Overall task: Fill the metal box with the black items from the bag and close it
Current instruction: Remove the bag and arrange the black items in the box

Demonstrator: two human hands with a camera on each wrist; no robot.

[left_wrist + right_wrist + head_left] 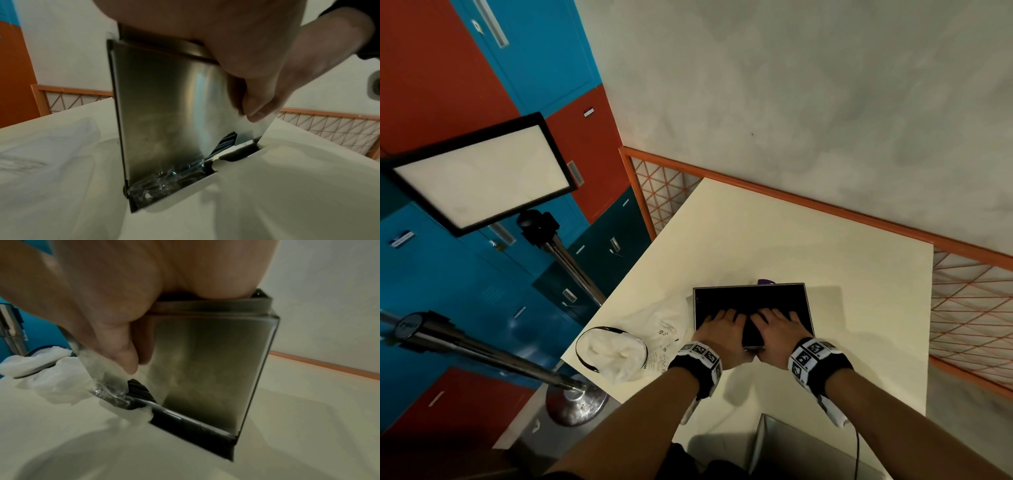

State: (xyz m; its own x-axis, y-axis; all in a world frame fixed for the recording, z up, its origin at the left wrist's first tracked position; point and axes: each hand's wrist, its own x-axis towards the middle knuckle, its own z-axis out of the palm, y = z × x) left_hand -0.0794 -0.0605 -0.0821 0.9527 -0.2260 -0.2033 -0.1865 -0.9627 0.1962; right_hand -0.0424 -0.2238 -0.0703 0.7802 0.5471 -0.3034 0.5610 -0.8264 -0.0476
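The metal box (750, 285) stands on the cream table (825, 246), and its inside looks black from above. My left hand (717, 329) and right hand (779, 325) lie side by side over its near edge. Their fingers are spread on the black contents, and both thumbs hang down the shiny near wall (160, 97). At the foot of that wall (205, 361), a black ribbed item (139, 389) in clear wrap shows between the thumbs. My right thumb touches the wrap. The white bag (654, 329) lies crumpled left of the box.
A flat grey metal sheet (808, 448), maybe the lid, lies at the table's near edge. A black hoop with a white liner (613, 353) sits at the left corner. Something small and purple (765, 281) lies behind the box. An orange mesh rail (825, 209) borders the table.
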